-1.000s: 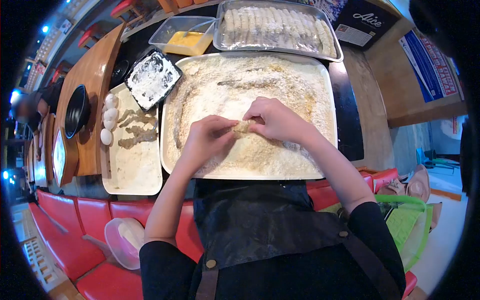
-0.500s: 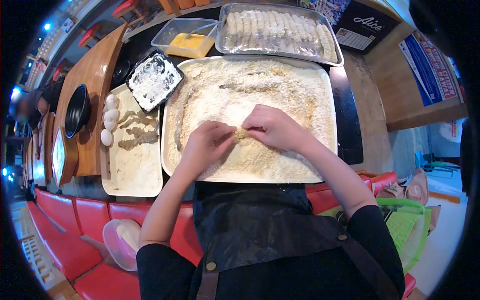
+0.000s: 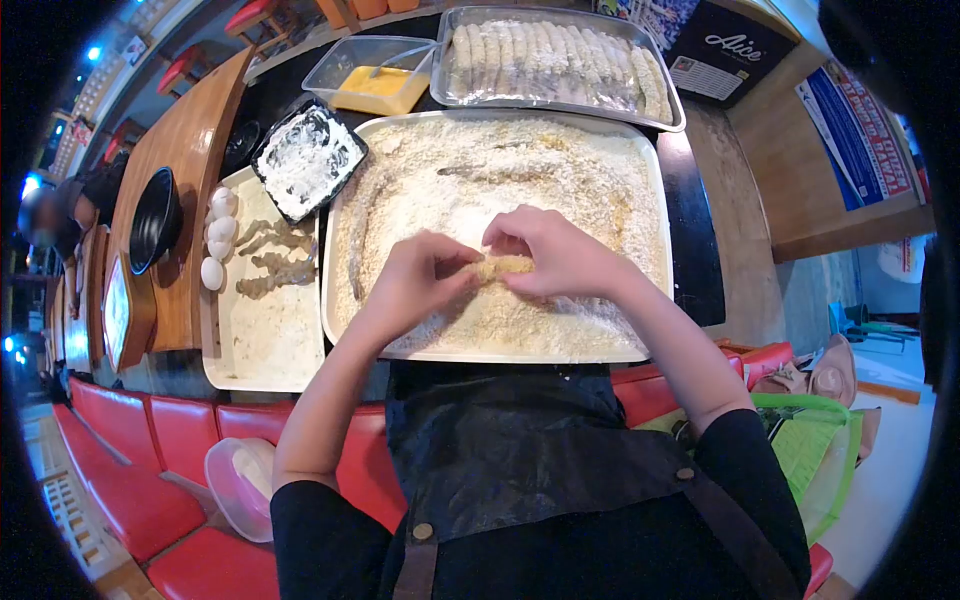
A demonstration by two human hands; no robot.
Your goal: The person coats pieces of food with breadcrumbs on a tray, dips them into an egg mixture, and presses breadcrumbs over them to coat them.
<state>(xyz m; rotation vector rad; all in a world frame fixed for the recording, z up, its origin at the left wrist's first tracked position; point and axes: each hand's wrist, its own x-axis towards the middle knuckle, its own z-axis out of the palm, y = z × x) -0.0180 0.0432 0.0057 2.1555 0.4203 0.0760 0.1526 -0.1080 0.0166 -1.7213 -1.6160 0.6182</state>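
Between my two hands is a crumb-coated shrimp [image 3: 508,266], held low over a cream tray [image 3: 663,210] of breadcrumbs [image 3: 415,195]. My left hand [image 3: 425,282] pinches its left end. My right hand [image 3: 562,258] grips the other end with thumb and fingers. In the crumbs lie another shrimp [image 3: 480,172] near the back and one [image 3: 357,255] along the left side, both partly covered. Several uncoated shrimps [image 3: 278,272] rest on a narrower cream tray [image 3: 265,350] to the left, beside several eggs [image 3: 220,232].
Behind the crumbs stand a metal tray [image 3: 682,118] of coated shrimps in rows and a clear tub [image 3: 318,75] of yellow liquid with a utensil. A black dish [image 3: 357,150] of white flour overlaps both cream trays. A black bowl [image 3: 155,220] sits farther left; a person [image 3: 75,205] is beyond.
Both hands stay over the crumbs. The right fingers have lifted and spread a little, and more of the coated shrimp shows between the hands.
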